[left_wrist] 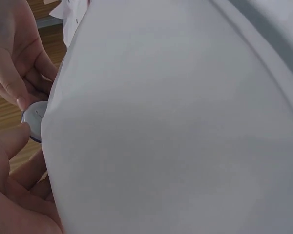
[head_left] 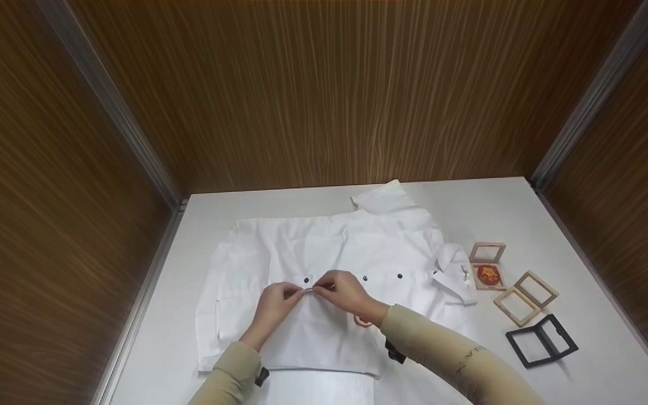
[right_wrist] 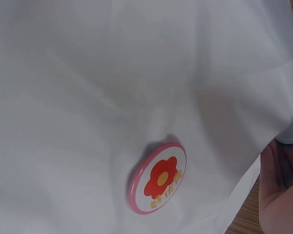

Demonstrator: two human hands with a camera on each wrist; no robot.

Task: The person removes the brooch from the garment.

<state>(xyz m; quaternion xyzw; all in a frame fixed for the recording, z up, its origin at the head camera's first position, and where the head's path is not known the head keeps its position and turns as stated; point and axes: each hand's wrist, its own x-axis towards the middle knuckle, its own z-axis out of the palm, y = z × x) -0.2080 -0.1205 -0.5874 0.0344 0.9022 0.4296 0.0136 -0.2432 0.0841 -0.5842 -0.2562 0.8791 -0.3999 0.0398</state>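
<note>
Both hands are working over a white cloth garment (head_left: 380, 247): the left hand (head_left: 273, 308) is pinching a small round badge with a whitish back and dark blue rim (left_wrist: 34, 121) at 9 o'clock, the right hand (head_left: 343, 289) at 3 o'clock. A round pink-rimmed badge with a red flower (right_wrist: 158, 179) is lying against the garment at 4 o'clock from them. The person is apparently readying the blue-rimmed badge's fastener; its state cannot be told. Attaching it would probably call for steadying the rim while guiding the fastener through the garment.
</note>
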